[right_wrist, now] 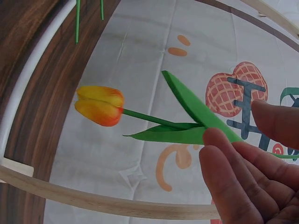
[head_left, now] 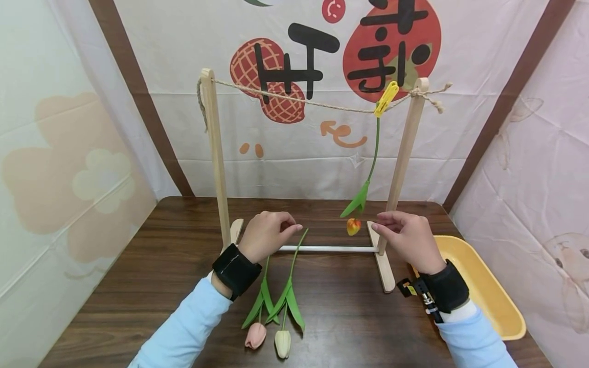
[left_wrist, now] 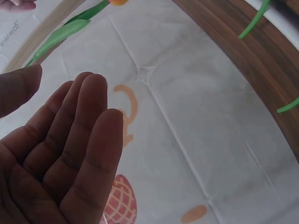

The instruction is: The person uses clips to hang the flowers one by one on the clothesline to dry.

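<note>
1. Printed cloth with red strawberry shapes backs a dark wooden bench [head_left: 152, 266]; a wooden drying frame [head_left: 214, 153] stands on it, with a twine line [head_left: 317, 104] strung between its two posts.
2. Fingers of the left hand [head_left: 267, 236] are loosely bent and hold nothing, hovering just above the green stems of two tulips lying on the bench, a pink tulip [head_left: 255, 335] and a cream tulip [head_left: 282, 343], blooms toward the near edge.
3. Fingers of the right hand [head_left: 407, 236] are relaxed and empty, tips close to the leaves of the orange tulip [head_left: 353, 226], which hangs head down from a yellow clothespin [head_left: 386, 98] on the line, near the right post.
4. For the next stem, my judgement is to pinch it low near the cut end, lift it clear of its neighbour so the leaves do not tangle, and keep the right hand free to work a pin on the line.
5. Beyond the right wrist, a yellow tray [head_left: 488, 291] sits at the right edge of the bench.
6. Only the right wrist view shows the fingertips [right_wrist: 219, 144] all but touching a leaf of the orange bloom [right_wrist: 99, 105]; whether they truly touch cannot be told.
7. Only the left wrist view shows the left palm [left_wrist: 60, 154] open, fingers side by side; the head view alone shows the pin and line.
</note>
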A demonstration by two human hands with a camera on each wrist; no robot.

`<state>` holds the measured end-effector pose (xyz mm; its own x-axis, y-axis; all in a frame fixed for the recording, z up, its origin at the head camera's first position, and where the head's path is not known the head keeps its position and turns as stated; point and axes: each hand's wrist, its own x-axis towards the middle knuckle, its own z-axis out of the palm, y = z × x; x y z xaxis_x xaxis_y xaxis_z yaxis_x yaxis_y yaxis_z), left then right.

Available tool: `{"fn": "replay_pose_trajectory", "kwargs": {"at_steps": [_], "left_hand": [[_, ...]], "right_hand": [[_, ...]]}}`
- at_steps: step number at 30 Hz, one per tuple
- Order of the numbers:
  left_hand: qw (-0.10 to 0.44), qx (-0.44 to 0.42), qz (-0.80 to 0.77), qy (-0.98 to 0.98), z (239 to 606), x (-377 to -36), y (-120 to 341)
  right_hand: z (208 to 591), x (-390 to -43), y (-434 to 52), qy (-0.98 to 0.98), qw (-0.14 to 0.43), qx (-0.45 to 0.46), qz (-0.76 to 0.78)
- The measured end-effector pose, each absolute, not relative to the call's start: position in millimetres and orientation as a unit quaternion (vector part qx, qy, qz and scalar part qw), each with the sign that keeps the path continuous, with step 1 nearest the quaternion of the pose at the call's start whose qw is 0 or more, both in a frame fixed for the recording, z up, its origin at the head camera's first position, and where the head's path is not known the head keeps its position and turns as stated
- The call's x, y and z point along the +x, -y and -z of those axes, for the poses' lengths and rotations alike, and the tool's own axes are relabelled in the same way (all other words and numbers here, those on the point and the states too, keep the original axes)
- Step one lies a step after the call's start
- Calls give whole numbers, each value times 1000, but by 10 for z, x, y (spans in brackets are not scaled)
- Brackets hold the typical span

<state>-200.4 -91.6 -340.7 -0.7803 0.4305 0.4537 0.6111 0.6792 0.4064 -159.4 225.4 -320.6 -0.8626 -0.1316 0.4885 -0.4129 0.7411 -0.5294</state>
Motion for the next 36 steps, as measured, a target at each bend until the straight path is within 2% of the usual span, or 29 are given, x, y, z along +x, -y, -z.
{"fn": "replay_pose_trajectory", "kwargs": {"at_steps": [36], "left_hand": [[154, -257, 269, 916, 3749, -1826, 1100]], "right_hand": [[3619, -1449, -2208, 908, 169, 126, -361]]}}
